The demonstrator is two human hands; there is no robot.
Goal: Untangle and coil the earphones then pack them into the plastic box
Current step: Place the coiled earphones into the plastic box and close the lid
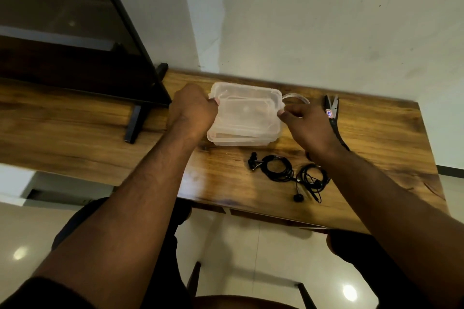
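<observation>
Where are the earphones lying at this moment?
In the head view, the earphones lie coiled on the wooden table, nearer its front edge than the plastic box, under the right forearm.

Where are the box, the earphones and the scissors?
box (247,113), head view, on the clear lid's middle.
earphones (277,167), head view, on the left black coil.
scissors (332,108), head view, on the blades near the label.

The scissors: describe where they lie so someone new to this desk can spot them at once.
Start at the wooden desk and go to its far right part, beyond the translucent plastic box held by both hands. The scissors lie just past the right hand, blades toward the wall. They are the only long, dark, straight thing there, unlike the coiled black earphones nearer the front edge.
</observation>
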